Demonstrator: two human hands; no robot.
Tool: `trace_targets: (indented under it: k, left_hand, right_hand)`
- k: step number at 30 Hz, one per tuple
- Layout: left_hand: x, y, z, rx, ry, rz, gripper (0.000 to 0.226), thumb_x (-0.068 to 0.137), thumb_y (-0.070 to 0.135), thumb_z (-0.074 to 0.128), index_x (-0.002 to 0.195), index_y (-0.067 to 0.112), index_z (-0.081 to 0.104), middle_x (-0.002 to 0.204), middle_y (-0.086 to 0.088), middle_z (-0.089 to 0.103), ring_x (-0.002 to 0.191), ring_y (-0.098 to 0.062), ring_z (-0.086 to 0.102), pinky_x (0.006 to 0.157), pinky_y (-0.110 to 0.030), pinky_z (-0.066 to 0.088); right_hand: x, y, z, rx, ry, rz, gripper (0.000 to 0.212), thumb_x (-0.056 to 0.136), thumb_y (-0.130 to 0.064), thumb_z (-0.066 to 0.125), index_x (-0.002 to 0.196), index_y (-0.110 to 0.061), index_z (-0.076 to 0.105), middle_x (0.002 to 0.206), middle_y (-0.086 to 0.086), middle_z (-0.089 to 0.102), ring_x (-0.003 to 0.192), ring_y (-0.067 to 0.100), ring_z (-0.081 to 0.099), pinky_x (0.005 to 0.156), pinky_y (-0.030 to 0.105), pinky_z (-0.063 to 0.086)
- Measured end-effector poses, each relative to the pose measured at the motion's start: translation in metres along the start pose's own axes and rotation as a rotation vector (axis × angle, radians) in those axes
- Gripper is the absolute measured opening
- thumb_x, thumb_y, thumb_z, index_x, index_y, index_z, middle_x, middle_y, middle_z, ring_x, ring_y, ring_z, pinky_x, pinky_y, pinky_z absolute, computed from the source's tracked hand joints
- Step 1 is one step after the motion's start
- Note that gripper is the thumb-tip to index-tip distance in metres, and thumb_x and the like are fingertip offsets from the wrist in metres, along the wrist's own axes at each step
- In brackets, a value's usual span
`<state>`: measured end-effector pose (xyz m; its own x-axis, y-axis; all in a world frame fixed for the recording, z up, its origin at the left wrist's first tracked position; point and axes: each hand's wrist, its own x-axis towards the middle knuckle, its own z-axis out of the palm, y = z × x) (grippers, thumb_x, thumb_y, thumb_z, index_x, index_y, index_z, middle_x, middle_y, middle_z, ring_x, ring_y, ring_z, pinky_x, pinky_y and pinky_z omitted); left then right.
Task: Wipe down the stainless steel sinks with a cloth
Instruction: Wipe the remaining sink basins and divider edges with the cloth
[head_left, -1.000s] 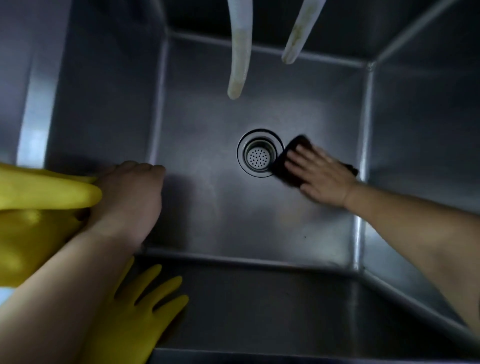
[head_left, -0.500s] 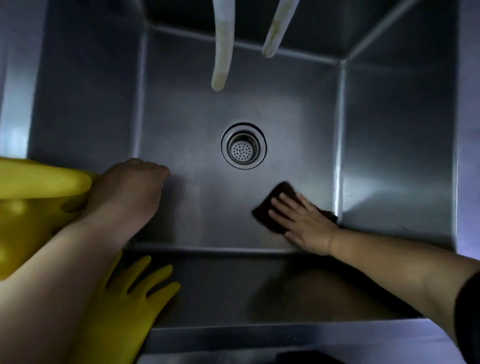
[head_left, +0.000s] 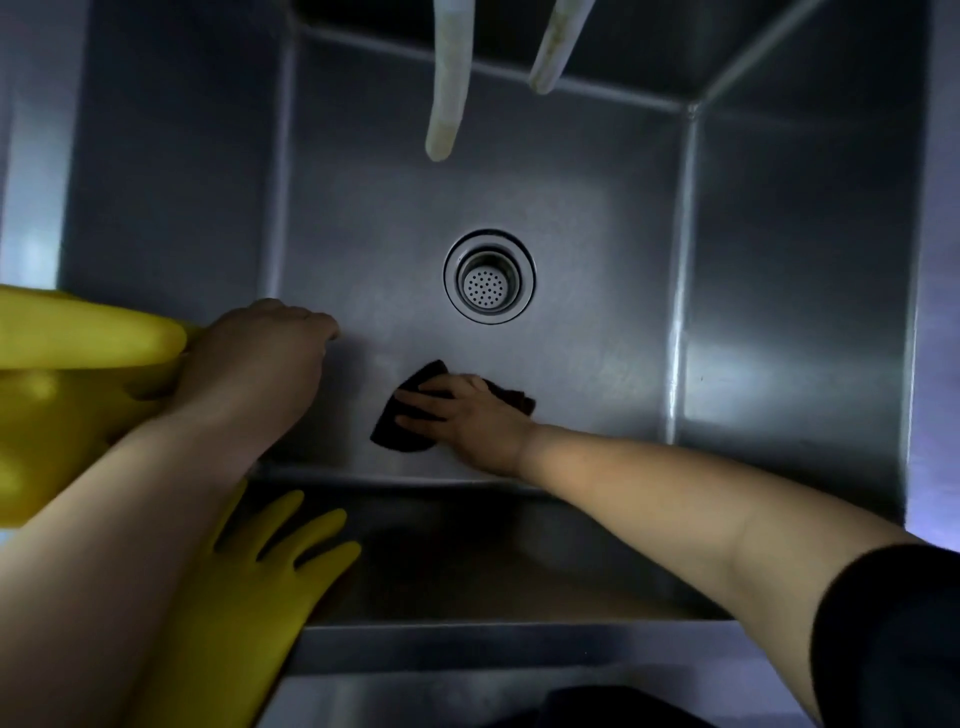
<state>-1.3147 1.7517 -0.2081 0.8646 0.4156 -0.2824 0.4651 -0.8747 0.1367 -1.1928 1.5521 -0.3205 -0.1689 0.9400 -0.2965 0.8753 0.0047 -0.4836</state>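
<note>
Your right hand (head_left: 467, 415) lies flat, fingers (head_left: 421, 402) straight, pressing the dark cloth (head_left: 400, 436) on the near sink (head_left: 779, 312) floor, below the drain (head_left: 489, 277), so it rubs well. Your left hand (head_left: 254, 358) curls over the left edge beside yellow gloves (head_left: 78, 374), maybe to steady you. Its fingertips are hidden.

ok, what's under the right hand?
A dark cloth, pressed flat on the sink floor by the right hand, fingers straight. Cloth edges show at both sides; its middle and the steel beneath are covered.
</note>
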Motion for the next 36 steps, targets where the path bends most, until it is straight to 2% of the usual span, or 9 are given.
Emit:
trace_targets:
  k: [2,5,8,15,18,21,25,31,36]
  left_hand:
    - [0.000,-0.001,0.003,0.004,0.014,-0.029,0.023,0.079,-0.005,0.062,0.096,0.008,0.071,0.079,-0.020,0.065,0.069,-0.038,0.061,0.060,-0.035,0.045]
    - [0.002,-0.002,0.007,0.003,-0.040,-0.086,0.026,0.089,0.005,0.052,0.107,0.017,0.066,0.096,-0.016,0.064,0.086,-0.035,0.060,0.069,-0.034,0.044]
    - [0.003,-0.002,0.007,0.000,-0.117,-0.113,0.026,0.092,0.010,0.046,0.110,0.018,0.063,0.104,-0.013,0.062,0.095,-0.032,0.059,0.075,-0.034,0.045]
    - [0.000,0.000,0.005,-0.023,-0.211,-0.153,0.027,0.093,0.013,0.041,0.109,0.020,0.062,0.109,-0.011,0.059,0.099,-0.031,0.058,0.082,-0.035,0.046]
    - [0.001,0.001,0.004,-0.043,-0.218,-0.156,0.029,0.094,0.012,0.040,0.112,0.019,0.062,0.111,-0.011,0.060,0.099,-0.029,0.058,0.083,-0.034,0.045]
    - [0.002,0.002,0.003,-0.031,-0.220,-0.143,0.028,0.094,0.013,0.040,0.112,0.019,0.062,0.109,-0.011,0.060,0.098,-0.029,0.058,0.081,-0.033,0.045]
    - [-0.001,0.005,-0.002,-0.029,-0.219,-0.119,0.027,0.093,0.012,0.041,0.109,0.017,0.062,0.107,-0.010,0.062,0.098,-0.028,0.058,0.081,-0.034,0.045]
    - [0.001,0.006,-0.004,-0.013,-0.211,-0.067,0.030,0.091,0.011,0.042,0.111,0.019,0.063,0.111,-0.006,0.065,0.105,-0.026,0.056,0.085,-0.034,0.044]
    - [0.004,0.008,-0.008,-0.021,-0.257,-0.071,0.031,0.092,0.011,0.042,0.116,0.018,0.059,0.112,-0.006,0.063,0.105,-0.026,0.056,0.086,-0.034,0.045]
  right_hand:
    - [0.003,-0.018,0.001,0.107,-0.005,0.133,0.053,0.092,0.000,0.048,0.141,-0.020,0.043,0.155,0.004,0.028,0.137,0.034,0.026,0.108,0.038,0.020]
    - [-0.011,-0.040,-0.009,0.525,-0.012,0.305,0.042,0.089,0.006,0.049,0.128,-0.007,0.058,0.141,0.017,0.047,0.129,0.035,0.041,0.105,0.020,0.022]
    - [-0.047,-0.048,-0.022,0.789,-0.335,0.441,0.044,0.092,0.004,0.047,0.134,-0.009,0.052,0.146,0.007,0.043,0.136,0.020,0.037,0.116,0.029,0.020]
    - [-0.110,-0.021,-0.053,0.708,-0.654,0.660,0.048,0.102,-0.020,0.038,0.148,-0.015,0.026,0.157,0.000,0.019,0.144,0.015,0.017,0.116,0.023,0.007]
    - [-0.139,-0.007,-0.060,0.603,-0.720,0.792,0.046,0.100,-0.018,0.038,0.146,-0.012,0.034,0.155,0.004,0.027,0.141,0.019,0.028,0.117,0.028,0.018]
    - [-0.159,-0.001,-0.067,0.482,-0.730,0.881,0.034,0.098,-0.010,0.038,0.127,-0.005,0.056,0.137,0.011,0.052,0.121,0.026,0.051,0.100,0.025,0.039]
    - [-0.165,-0.003,-0.070,0.222,-0.768,0.972,0.031,0.095,-0.009,0.041,0.117,-0.008,0.062,0.122,0.013,0.060,0.108,0.029,0.058,0.089,0.026,0.043]
    - [-0.167,-0.003,-0.068,0.184,-0.768,0.958,0.049,0.102,-0.018,0.034,0.148,-0.005,0.026,0.156,0.014,0.020,0.140,0.028,0.027,0.113,0.026,0.019]
    - [-0.143,0.010,-0.073,0.398,-0.448,1.132,0.028,0.093,-0.010,0.046,0.112,-0.013,0.067,0.107,0.010,0.066,0.099,0.023,0.062,0.073,0.015,0.043]
